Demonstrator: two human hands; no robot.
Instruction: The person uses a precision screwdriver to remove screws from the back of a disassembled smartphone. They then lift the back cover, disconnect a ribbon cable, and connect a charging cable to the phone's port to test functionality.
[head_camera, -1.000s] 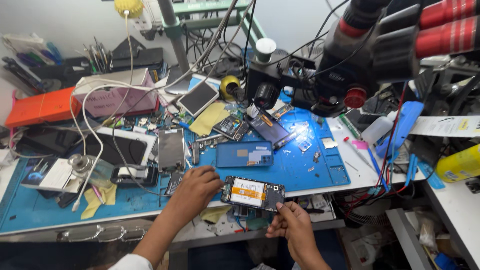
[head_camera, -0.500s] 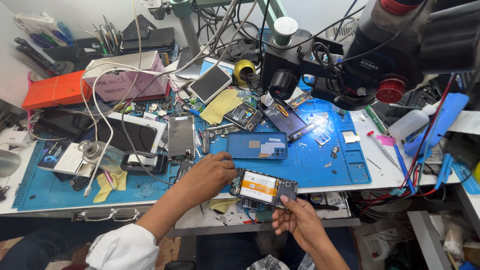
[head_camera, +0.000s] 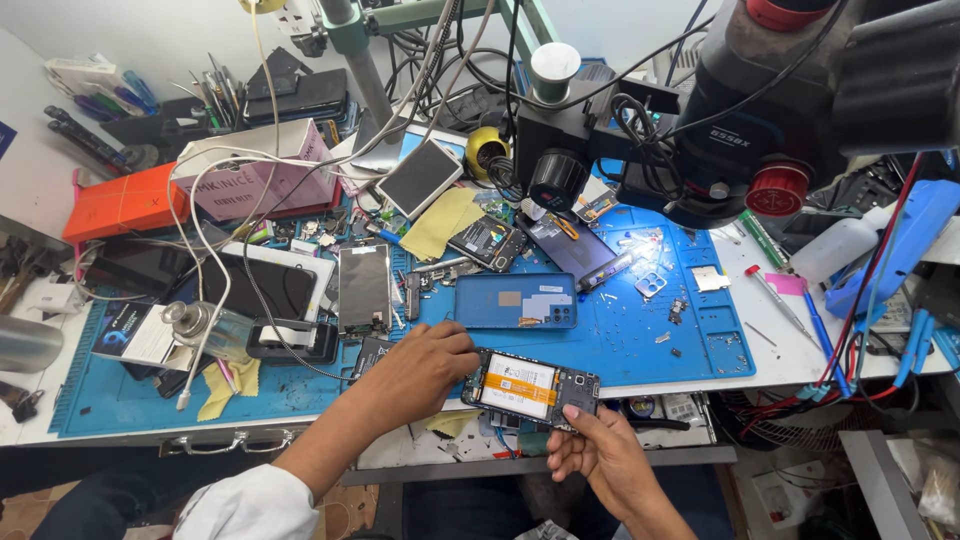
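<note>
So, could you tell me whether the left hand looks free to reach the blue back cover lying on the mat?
Probably yes. The left hand rests at the opened phone, and the blue back cover lies just beyond it on the blue mat, with nothing standing between them.

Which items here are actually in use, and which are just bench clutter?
In use:
- opened phone with its orange strip, held at the bench edge
- left hand on its left end
- right hand gripping its lower right edge

Lying about:
- blue back cover
- microscope
- orange box
- yellow cloth
- glass bottle
- loose screen
</note>
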